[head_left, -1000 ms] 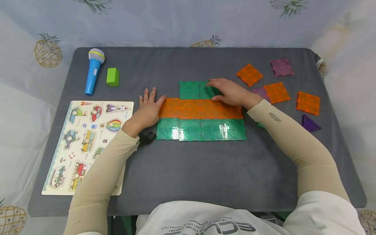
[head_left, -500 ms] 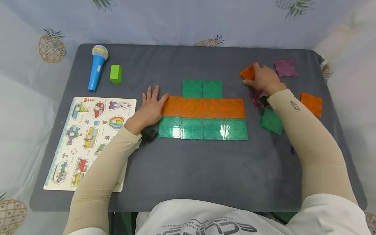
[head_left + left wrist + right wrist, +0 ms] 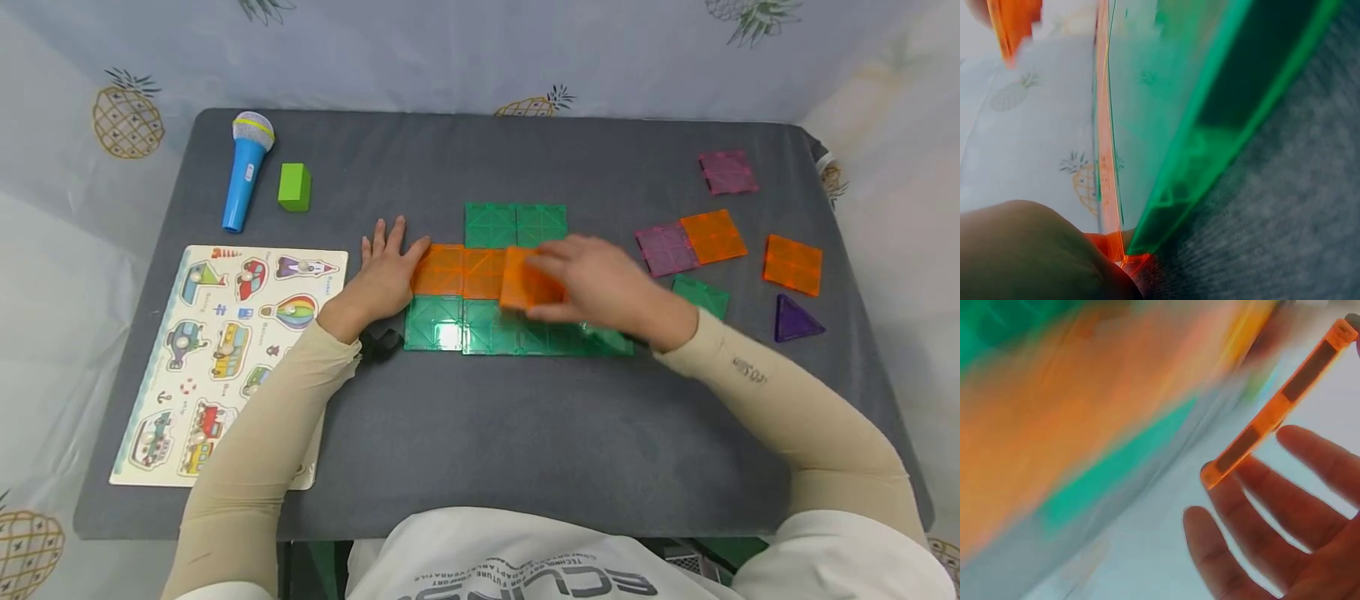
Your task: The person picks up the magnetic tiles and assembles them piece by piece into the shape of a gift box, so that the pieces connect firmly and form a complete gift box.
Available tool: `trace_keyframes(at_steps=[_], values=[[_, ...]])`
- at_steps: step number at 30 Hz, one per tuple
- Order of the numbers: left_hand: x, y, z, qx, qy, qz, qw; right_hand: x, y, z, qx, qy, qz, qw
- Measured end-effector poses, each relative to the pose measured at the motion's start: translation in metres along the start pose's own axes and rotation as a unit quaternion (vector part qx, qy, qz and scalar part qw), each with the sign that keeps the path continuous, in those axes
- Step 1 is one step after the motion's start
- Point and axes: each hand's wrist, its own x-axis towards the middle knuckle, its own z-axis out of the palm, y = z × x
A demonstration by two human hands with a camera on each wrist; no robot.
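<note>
From the left on a dark gray table [image 3: 465, 433], we see a picture-puzzle board [image 3: 206, 398], a blue toy microphone [image 3: 242, 185] with its gray head toward the far edge, and a green block [image 3: 294, 187]. The left hand [image 3: 381, 279] rests spread and unclenched, its thumb touching the left end of an orange row [image 3: 438, 271]. That row and the near green row [image 3: 491, 327] lie flat and abutting, their long axes running left to right, with 2 green tiles [image 3: 491, 225] along the far side. We can make out 2 tiles of the orange row; the rest is covered.

At center, the right hand [image 3: 607, 279] pinches a square orange tile [image 3: 520, 287] between thumb and fingers, raised above the middle of the orange row. Its broad face shows in our head view; in our right wrist view it appears edge-on, slanting from lower left to upper right, above blurred rows.

Farther right, we find a magenta tile [image 3: 664, 252] touching a loose orange tile [image 3: 714, 237], a green tile [image 3: 701, 296] just nearer, a second magenta tile [image 3: 729, 172], another orange tile [image 3: 792, 265] and a purple triangle [image 3: 795, 321].
</note>
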Motion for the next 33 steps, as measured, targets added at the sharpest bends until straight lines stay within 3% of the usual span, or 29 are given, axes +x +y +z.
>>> trace_keyframes(at_steps=[3,6,10,14,17,20,23,26,28,30,31,33], values=[[-0.001,0.003,0.000,-0.007,0.007,0.003,0.9999,-0.015,-0.049,0.019,-0.037,-0.005,-0.111,0.9932],[-0.001,0.005,0.000,-0.005,0.012,0.004,0.9999,-0.028,-0.078,0.038,-0.065,-0.022,-0.168,0.9834],[0.001,0.004,0.001,0.006,0.010,-0.001,0.9999,-0.037,-0.091,0.056,-0.099,-0.025,-0.168,0.9806],[0.003,0.004,0.003,0.011,0.005,0.001,0.9999,-0.039,-0.091,0.065,-0.109,0.003,-0.143,0.9836],[0.003,0.004,0.002,0.010,0.004,0.001,0.9999,-0.039,-0.090,0.067,-0.114,0.018,-0.119,0.9861],[0.001,0.004,0.002,0.006,0.008,0.001,1.0000,-0.038,-0.088,0.067,-0.106,0.008,-0.090,0.9903],[0.000,0.003,0.005,-0.002,0.012,0.004,0.9999,-0.039,-0.088,0.061,-0.048,-0.023,-0.056,0.9970],[0.000,0.001,0.008,-0.006,0.009,0.004,0.9999,-0.040,-0.078,0.043,0.001,-0.027,-0.001,0.9996],[-0.001,0.000,0.010,-0.006,0.007,0.001,1.0000,-0.038,-0.059,0.025,0.002,-0.006,0.050,0.9987],[-0.001,-0.001,0.011,-0.005,0.008,-0.002,1.0000,-0.036,-0.025,0.006,-0.017,0.014,0.114,0.9932],[-0.001,-0.001,0.010,-0.005,0.008,-0.003,0.9999,-0.036,-0.004,-0.004,-0.022,0.007,0.155,0.9876],[-0.001,-0.001,0.009,-0.007,0.010,-0.005,0.9999,-0.038,0.043,-0.022,0.000,-0.049,0.244,0.9685]])
